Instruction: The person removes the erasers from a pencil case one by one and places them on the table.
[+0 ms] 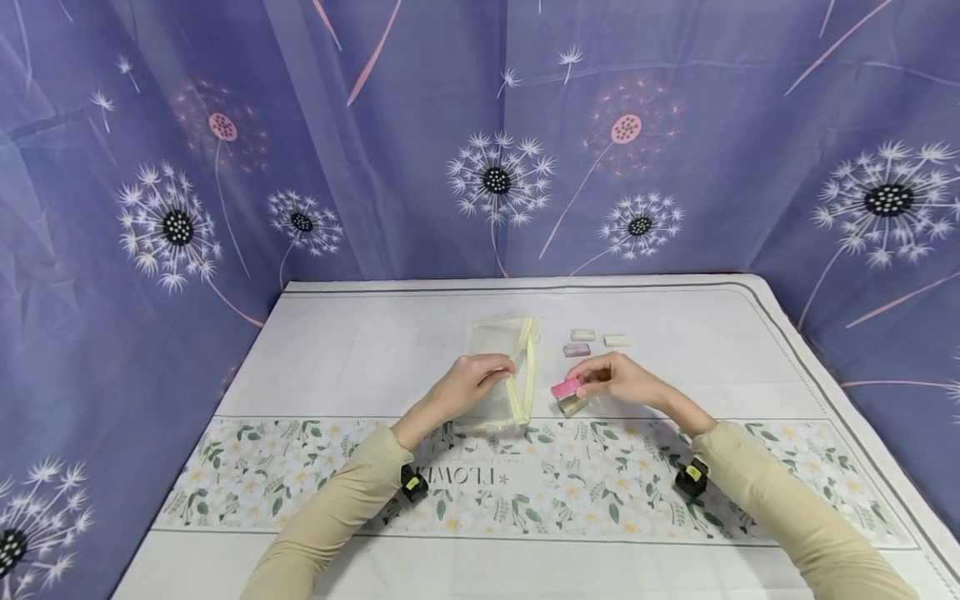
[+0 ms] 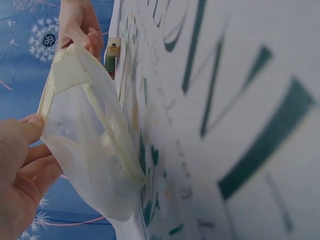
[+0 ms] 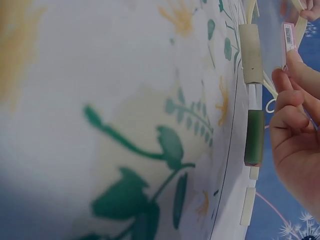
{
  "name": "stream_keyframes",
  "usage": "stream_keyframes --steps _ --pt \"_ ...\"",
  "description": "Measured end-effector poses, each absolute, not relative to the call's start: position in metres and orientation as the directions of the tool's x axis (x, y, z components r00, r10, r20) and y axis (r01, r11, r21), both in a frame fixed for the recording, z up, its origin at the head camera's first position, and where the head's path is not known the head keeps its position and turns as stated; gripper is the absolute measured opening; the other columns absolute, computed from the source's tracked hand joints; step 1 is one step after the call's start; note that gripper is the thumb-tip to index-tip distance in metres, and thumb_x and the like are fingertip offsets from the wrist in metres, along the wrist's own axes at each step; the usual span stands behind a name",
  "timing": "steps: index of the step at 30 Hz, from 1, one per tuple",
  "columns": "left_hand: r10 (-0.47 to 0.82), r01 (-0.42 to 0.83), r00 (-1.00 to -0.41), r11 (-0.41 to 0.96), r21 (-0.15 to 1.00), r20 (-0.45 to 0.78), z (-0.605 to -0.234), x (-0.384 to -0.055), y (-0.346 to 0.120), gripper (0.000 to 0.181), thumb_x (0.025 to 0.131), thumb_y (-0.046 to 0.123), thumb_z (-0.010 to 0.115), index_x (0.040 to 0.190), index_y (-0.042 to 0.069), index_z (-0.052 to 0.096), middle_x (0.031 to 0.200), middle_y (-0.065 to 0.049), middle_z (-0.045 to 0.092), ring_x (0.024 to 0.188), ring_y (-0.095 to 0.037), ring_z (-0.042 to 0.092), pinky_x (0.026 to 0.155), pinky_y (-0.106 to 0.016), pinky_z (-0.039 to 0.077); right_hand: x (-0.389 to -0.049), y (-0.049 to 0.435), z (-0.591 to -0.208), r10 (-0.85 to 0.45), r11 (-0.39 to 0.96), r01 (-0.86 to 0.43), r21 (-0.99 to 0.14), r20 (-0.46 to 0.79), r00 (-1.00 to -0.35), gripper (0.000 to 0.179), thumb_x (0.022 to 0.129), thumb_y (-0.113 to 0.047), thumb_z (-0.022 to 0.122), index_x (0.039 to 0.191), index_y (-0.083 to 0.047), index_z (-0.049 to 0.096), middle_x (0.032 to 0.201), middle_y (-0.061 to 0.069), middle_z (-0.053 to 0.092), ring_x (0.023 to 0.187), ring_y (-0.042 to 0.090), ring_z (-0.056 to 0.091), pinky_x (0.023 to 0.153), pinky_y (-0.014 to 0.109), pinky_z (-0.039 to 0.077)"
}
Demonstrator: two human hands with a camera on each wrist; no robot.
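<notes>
A see-through mesh zip pouch (image 1: 491, 337) with pale yellow edging lies on the table, its mouth turned to the right. My left hand (image 1: 480, 379) pinches one edge of that mouth between thumb and fingers, and the mouth gapes. In the left wrist view the pouch (image 2: 95, 150) hangs wide, with its mesh bulging. Just right of the mouth, my right hand (image 1: 611, 379) pinches a small pink block (image 1: 566, 389) at one end. A barcode label shows on the pink block (image 3: 288, 37) in the right wrist view. Right below it in the head view is an olive-brown block (image 1: 572, 406).
Beyond the right hand lie a purple block (image 1: 577, 350) and two pale blocks, one at the back (image 1: 582, 335) and one to its right (image 1: 617, 341). A floral printed band (image 1: 585, 492) crosses the white tablecloth. A blue dandelion curtain (image 1: 405, 167) hangs behind.
</notes>
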State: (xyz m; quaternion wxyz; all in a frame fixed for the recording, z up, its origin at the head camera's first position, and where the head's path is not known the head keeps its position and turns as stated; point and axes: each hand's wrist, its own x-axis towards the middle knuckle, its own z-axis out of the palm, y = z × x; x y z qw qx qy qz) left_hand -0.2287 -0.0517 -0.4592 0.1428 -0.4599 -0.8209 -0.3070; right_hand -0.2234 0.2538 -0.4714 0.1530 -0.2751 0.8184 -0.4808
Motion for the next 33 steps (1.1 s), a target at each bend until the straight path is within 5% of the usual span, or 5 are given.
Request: stream_keyframes --steps 10,20,26,33 --pt "0.662 0.846 -0.532 0.386 0.369 0.528 -0.459 -0.229 -0.053 0.012 0.089 0.012 0.056 0.095 0.014 0.066 0.093 0.003 0.069 0.086 -0.005 0.064 0.073 -0.010 0.051 -0.222 0.258 -0.473 -0.655 0.381 -0.320 -0.868 -0.009 -0.756 0.026 0.083 -0.016 0.066 0.108 -0.008 0.067 0.090 0.011 0.069 0.047 0.003 0.033 0.043 0.022 0.034" --pt "0.675 0.848 -0.527 0.379 0.369 0.517 -0.458 -0.229 -0.053 0.012 0.090 0.012 0.055 0.096 0.014 0.065 0.094 0.003 0.069 0.086 -0.005 0.064 0.073 -0.009 0.050 -0.219 0.262 -0.471 -0.706 0.355 -0.325 -0.877 -0.023 -0.708 0.029 0.081 -0.014 0.067 0.108 -0.003 0.066 0.092 0.014 0.067 0.067 0.013 0.059 0.050 0.019 0.044" --pt "0.673 0.845 -0.532 0.384 0.373 0.513 -0.458 -0.228 -0.053 0.012 0.089 0.011 0.056 0.096 0.014 0.065 0.094 0.002 0.069 0.086 -0.005 0.064 0.074 -0.010 0.051 -0.218 0.268 -0.475 -0.776 0.278 -0.350 -0.895 0.007 -0.631 0.027 0.082 -0.009 0.065 0.108 0.000 0.065 0.082 0.016 0.061 0.052 0.005 0.037 0.044 0.021 0.035" --pt "0.672 0.846 -0.531 0.383 0.371 0.516 -0.457 -0.227 -0.053 0.012 0.089 0.010 0.057 0.096 0.014 0.066 0.094 0.002 0.069 0.086 -0.005 0.064 0.073 -0.010 0.051 -0.219 0.276 -0.475 -0.815 0.229 -0.351 -0.908 0.018 -0.579 0.027 0.084 -0.006 0.062 0.110 0.002 0.064 0.084 0.021 0.064 0.050 0.010 0.036 0.043 0.026 0.034"
